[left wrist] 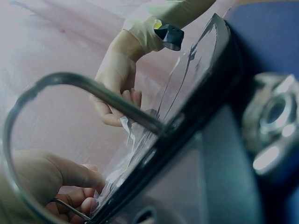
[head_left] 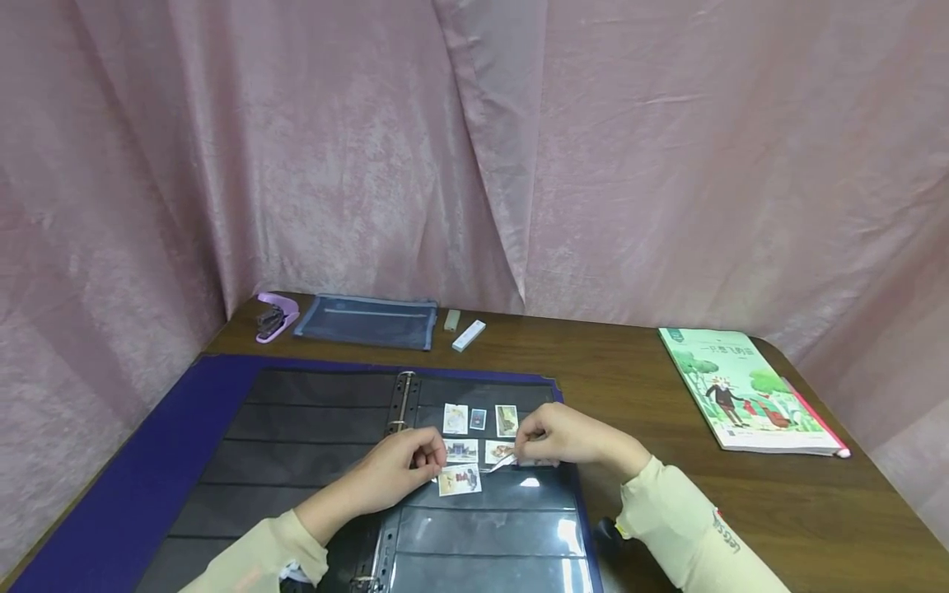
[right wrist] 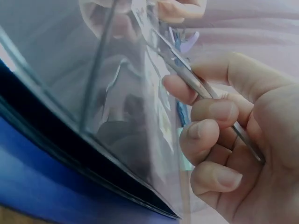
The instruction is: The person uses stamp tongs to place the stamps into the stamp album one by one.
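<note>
A stamp album (head_left: pixel 489 527) with black pages lies spread on the table. My left hand (head_left: pixel 396 469) pinches the left edge of a pale stamp (head_left: pixel 460 480) over the right page. In the left wrist view its thumb and fingers (left wrist: pixel 77 176) meet at the clear page film. My right hand (head_left: pixel 556 434) grips metal tweezers (right wrist: pixel 187 74) between thumb and fingers, tips down at that stamp's right edge. Several stamps sit in the upper rows, among them a building stamp (head_left: pixel 461 450), a small blue stamp (head_left: pixel 478 420) and a green-toned stamp (head_left: pixel 507 421).
Behind the album lie a purple stapler (head_left: pixel 278 317), a blue mesh pouch (head_left: pixel 368 321), a pale green small block (head_left: pixel 452 320) and a white box (head_left: pixel 469 335). Green-covered books (head_left: pixel 749 395) are stacked at the right. Metal binder rings (left wrist: pixel 84 84) rise at the album's spine.
</note>
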Action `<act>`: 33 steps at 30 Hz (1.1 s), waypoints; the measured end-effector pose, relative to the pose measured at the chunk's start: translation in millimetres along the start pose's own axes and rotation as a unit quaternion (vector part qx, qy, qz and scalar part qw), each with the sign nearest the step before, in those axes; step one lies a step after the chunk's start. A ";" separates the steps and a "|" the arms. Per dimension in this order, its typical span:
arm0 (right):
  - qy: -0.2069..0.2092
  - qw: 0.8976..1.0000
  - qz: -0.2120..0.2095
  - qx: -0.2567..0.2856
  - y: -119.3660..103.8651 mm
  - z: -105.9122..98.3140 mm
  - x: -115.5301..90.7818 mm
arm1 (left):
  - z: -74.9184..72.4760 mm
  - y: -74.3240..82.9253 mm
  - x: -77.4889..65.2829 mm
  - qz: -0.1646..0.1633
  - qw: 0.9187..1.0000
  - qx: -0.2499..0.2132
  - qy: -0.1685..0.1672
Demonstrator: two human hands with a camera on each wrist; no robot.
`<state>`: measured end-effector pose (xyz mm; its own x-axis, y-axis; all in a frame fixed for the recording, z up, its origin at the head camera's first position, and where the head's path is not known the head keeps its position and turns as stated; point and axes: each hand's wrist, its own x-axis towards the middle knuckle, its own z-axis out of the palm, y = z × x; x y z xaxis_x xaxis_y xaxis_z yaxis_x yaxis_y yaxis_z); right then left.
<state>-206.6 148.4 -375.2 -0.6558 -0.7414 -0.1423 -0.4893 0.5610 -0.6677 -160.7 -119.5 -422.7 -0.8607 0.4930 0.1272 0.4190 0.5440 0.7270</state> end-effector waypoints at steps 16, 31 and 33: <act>0.004 1.000 -0.001 -0.015 -5.0 -0.6 9.2 | -1.3 1.9 0.1 -0.002 1.000 0.000 0.002; -0.024 1.000 0.008 -0.004 -10.3 -1.2 10.4 | -3.2 4.1 -0.8 -0.003 1.000 -0.001 -0.005; -0.027 1.000 0.008 -0.003 -10.8 -0.9 11.0 | -3.1 3.9 -1.0 -0.003 1.000 -0.003 -0.005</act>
<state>-209.1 134.5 -368.8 -0.6327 -0.7501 -0.1923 -0.4821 0.5759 -0.6602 -159.1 -120.0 -417.8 -0.8604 0.4964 0.1152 0.4117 0.5438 0.7313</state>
